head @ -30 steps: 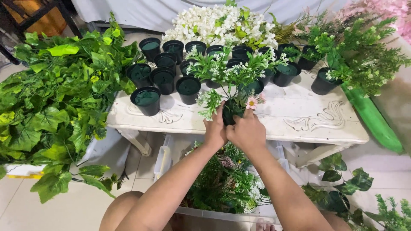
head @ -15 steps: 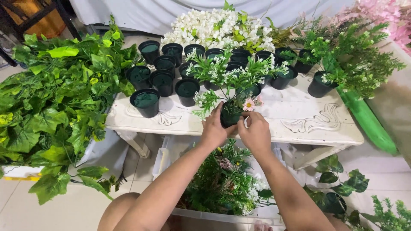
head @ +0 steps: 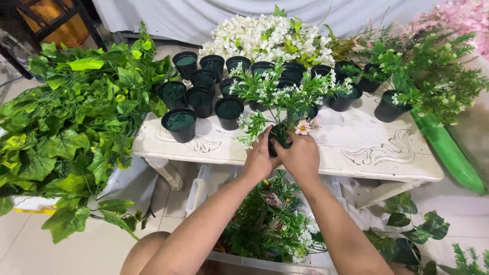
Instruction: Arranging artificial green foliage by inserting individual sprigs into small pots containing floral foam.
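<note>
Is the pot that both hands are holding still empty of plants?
No: the small black pot between the left hand and right hand already carries green sprigs with white blossoms and a pink daisy.

A low white table point(head: 377, 153) with carved scrollwork on its top carries a cluster of small black pots point(head: 204, 97) filled with green foam, one black pot point(head: 179, 125) standing nearest the front left edge, and a black pot point(head: 388, 107) holding greenery at the right.

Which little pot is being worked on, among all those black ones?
On the white carved table, look at the near edge, in front of the cluster of small black plastic pots. The black pot cupped between both hands alone carries green sprigs and a pink daisy.
</note>
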